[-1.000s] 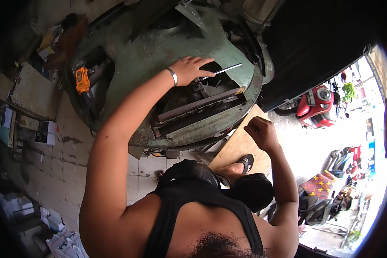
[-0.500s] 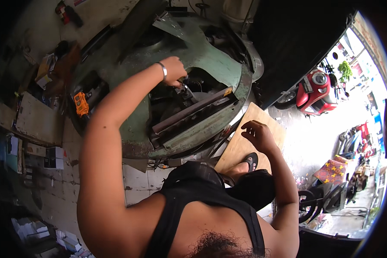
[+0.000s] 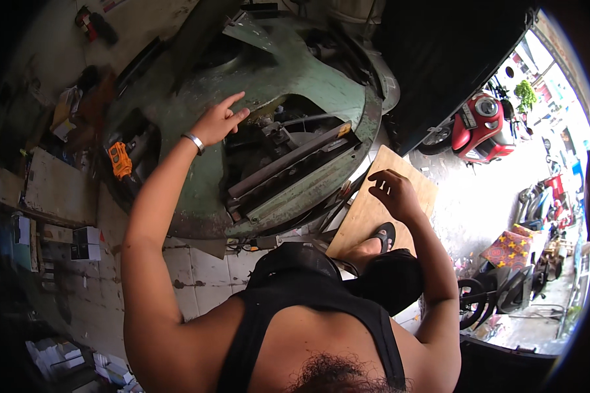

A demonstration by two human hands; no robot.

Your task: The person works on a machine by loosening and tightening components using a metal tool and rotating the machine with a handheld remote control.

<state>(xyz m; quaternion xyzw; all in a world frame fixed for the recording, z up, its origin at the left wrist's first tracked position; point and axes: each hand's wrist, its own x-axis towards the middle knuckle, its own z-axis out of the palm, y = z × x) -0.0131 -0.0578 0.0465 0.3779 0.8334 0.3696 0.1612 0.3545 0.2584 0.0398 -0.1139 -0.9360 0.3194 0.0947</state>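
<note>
We have the left hand (image 3: 220, 119) above the green metal body (image 3: 308, 75), just left of its big opening (image 3: 242, 164). Index finger points out toward the upper right, thumb spread from it, other fingers folded in; hand looks empty. Can't tell whether it touches the panel. Silver band (image 3: 193, 143) on that wrist. Our right hand (image 3: 394, 191) hangs over the wooden board (image 3: 360, 219), well apart from the body, fingers loosely curled with a gap to the thumb, looks empty too.

The body lies ahead of us, over the tiled floor (image 3: 210, 268). In its opening we see a dark metal mechanism (image 3: 278, 134), and a brown bar (image 3: 288, 158) running at a slant along the near side, yellow patch (image 3: 344, 131) at its right end. Orange unit (image 3: 120, 160) sits at the left cutout; angular green plate (image 3: 250, 33) on the far side. Our sandalled foot (image 3: 367, 249) is on the board. Red scooter (image 3: 484, 128) stands off to the right
</note>
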